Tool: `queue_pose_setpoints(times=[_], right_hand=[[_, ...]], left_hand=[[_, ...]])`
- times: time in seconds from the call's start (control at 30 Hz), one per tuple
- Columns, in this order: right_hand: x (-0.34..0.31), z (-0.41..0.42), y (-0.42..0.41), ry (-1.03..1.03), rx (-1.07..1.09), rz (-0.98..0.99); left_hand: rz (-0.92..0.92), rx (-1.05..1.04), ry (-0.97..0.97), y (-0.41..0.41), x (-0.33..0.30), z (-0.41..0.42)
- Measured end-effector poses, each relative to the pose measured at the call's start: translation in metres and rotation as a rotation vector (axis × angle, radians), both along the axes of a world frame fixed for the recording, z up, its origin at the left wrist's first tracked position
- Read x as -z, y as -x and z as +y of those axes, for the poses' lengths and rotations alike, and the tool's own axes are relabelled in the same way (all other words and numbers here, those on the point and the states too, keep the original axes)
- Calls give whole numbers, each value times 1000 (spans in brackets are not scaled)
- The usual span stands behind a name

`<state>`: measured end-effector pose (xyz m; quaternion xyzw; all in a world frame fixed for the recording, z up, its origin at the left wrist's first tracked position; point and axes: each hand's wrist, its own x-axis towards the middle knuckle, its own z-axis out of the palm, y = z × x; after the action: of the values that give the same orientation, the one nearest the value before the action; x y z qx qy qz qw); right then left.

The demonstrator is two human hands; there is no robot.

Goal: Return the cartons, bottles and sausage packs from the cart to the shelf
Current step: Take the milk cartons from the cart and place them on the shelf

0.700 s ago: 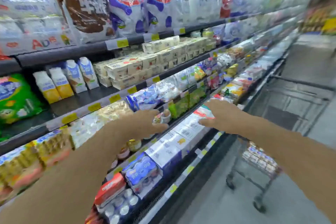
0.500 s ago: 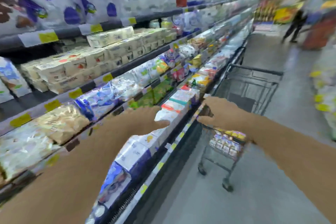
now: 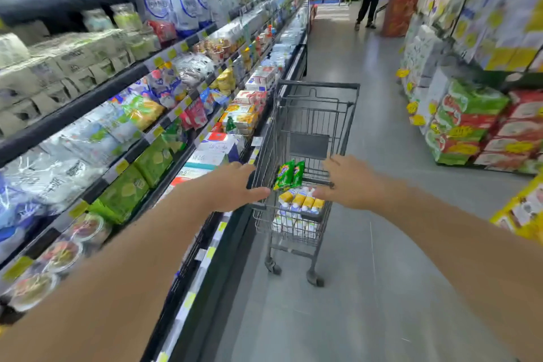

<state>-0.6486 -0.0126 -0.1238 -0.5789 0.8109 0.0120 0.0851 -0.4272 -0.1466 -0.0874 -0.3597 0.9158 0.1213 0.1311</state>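
Since the earlier frame both hands have left the long, stocked refrigerated shelf [image 3: 123, 88] filling the left and reach to frame centre, over the grey wire shopping cart [image 3: 308, 126]. Inside it lie yellow-and-white cartons [image 3: 299, 206] and green sausage packs [image 3: 289, 175]. The left hand [image 3: 232, 188] and right hand [image 3: 349, 182] are spread wide, holding nothing.

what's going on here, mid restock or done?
Mid-task. A person is reaching both empty hands, left hand and right hand, over the near end of the cart beside the shelf. Green packs and yellow-topped bottles sit in the cart, not yet returned.
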Motion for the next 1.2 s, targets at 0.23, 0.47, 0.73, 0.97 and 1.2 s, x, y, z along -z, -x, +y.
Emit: queue_pose_setpoints(times=[0.23,0.47,0.73,0.97,1.2], right_hand=[[46,-78,54,-57,93,-41],[97,-176,97,-147,199,-70],[183,-230,126,-255,273,-169],[256,-258,166,-340,340,-279],[340,-286,187,-417,444,-488]], left_hand=[[-23,89,-58,66,45,-103],[-68,217,-92,132,82,-215],[-148,299,-236,204,175,-280],[-184,254,-365,252,270,-299],[-211,91,-529,284,360,-317]])
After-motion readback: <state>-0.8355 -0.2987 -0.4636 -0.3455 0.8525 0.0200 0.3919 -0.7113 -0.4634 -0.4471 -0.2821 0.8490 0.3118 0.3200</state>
